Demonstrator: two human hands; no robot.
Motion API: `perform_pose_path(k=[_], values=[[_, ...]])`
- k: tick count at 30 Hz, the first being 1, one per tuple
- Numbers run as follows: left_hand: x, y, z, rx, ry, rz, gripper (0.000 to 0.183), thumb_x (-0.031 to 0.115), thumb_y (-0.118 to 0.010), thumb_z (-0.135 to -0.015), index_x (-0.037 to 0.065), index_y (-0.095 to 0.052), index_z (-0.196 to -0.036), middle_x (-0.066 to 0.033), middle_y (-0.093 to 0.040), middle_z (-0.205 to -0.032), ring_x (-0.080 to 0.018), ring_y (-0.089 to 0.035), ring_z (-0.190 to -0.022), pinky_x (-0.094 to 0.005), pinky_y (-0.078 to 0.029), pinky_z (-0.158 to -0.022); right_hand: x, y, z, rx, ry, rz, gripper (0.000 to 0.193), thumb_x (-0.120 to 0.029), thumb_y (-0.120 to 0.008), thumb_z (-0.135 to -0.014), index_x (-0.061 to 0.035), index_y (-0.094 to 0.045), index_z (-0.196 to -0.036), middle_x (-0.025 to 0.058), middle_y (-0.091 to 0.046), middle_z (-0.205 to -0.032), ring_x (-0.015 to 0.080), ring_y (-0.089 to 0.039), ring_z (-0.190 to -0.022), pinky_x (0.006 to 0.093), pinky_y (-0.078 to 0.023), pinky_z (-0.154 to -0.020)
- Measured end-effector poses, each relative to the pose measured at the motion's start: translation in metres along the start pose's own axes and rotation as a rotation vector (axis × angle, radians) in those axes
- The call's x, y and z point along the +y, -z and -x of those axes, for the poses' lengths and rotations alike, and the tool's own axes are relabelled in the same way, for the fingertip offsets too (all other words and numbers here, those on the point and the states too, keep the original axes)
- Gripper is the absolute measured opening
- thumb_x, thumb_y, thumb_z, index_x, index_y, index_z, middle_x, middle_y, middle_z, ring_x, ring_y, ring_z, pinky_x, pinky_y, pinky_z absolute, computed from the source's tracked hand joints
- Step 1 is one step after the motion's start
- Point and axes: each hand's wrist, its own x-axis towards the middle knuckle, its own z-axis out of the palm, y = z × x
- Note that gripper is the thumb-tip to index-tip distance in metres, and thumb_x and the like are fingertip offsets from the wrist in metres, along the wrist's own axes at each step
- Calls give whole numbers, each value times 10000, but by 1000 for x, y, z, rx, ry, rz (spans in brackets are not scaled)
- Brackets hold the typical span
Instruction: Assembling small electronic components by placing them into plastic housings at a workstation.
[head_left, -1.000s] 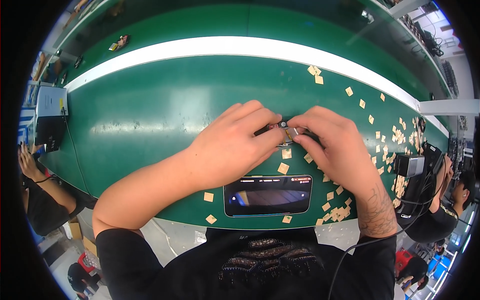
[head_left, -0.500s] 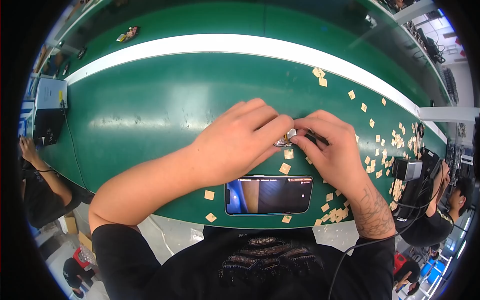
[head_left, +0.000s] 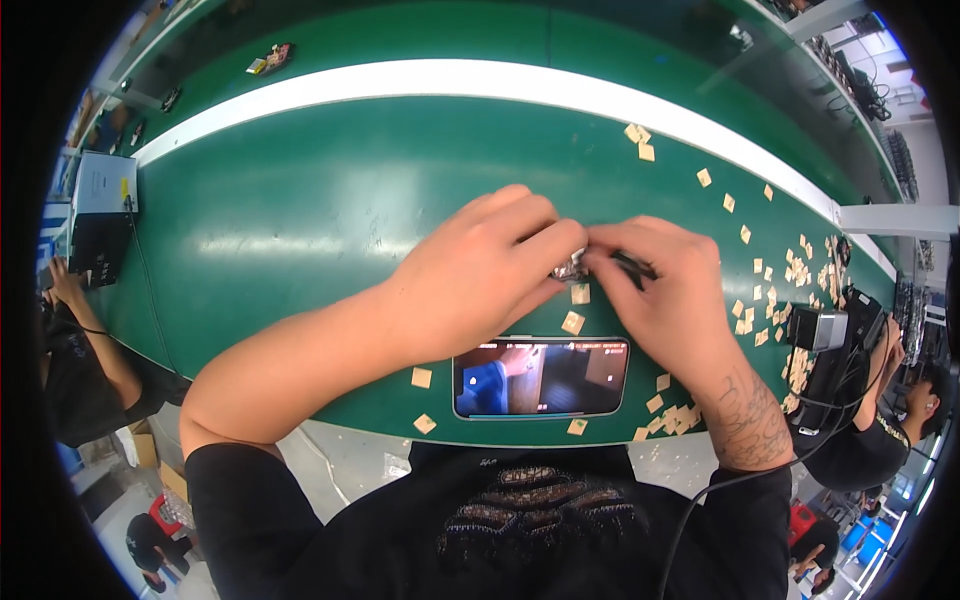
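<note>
Over the green bench top (head_left: 300,170), my two hands meet just beyond a phone. My left hand (head_left: 500,260) pinches a small shiny electronic part (head_left: 570,266), mostly hidden by the fingers. Thumb and forefinger of my right hand (head_left: 665,275) are pressed together against the right side of this part. A dark slender tool (head_left: 632,268) shows inside that hand; its kind I cannot make out. Close below the hands lie small beige square pieces (head_left: 573,322). The phone (head_left: 542,378) lies face up with its screen lit.
Many beige squares (head_left: 680,420) are scattered at the right. A grey box-shaped device (head_left: 818,332) with cables stands at the right edge, a metal-cased unit (head_left: 103,215) at the left. Beyond a white rail (head_left: 480,80) lies a small circuit assembly (head_left: 270,60). Co-workers sit at both sides.
My fingers have closed further over the small part, and the silvery square face seen between them earlier is now covered. The view has shifted slightly. The phone's screen picture has changed.
</note>
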Motion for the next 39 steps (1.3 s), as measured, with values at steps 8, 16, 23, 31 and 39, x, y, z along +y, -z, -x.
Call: perform_pose_path(k=[8,16,23,31,39], values=[[1,3,-2,-21,-19,-34,360,68,-864,-802,61,-752,-1144,-104,-676,-1144,-319,-657,-1021,-417,-583,-855,4,3,4,-87,62,-24,123,-39,-763,-910,-46,-705,-1019,108,-632,-963,325,-702,-818,401,-565,-694],[4,1,2,-33,-18,-72,341,70,-860,-804,57,-768,-1132,-102,-667,-1150,-307,-657,-1048,-410,-581,-884,8,5,1,-22,226,31,121,-25,-738,-917,-53,-701,-1029,99,-619,-947,322,-679,-808,408,-556,-678],[0,0,-1,18,-83,-65,343,64,-874,-796,53,-774,-1124,-105,-680,-1139,-298,-668,-993,-400,-590,-826,14,12,-6,-21,37,-120,243,26,-765,-900,-15,-702,-1131,85,-678,-946,182,-669,-778,316,-530,-684],[4,2,-7,141,-110,39,507,-2,-879,-782,41,-724,-1263,-114,-689,-1105,-260,-673,-907,-352,-583,-793,10,14,-4,-124,-246,-657,183,68,-716,-956,33,-660,-1127,-15,-647,-902,-18,-505,-758,179,-390,-620],[10,7,-9,-40,427,584,300,-10,-752,-984,-13,-646,-1264,-8,-710,-939,-27,-615,-801,-199,-487,-707,1,11,-2,-58,-246,-537,149,68,-699,-970,12,-647,-1098,-19,-649,-899,-27,-443,-695,190,-344,-561]])
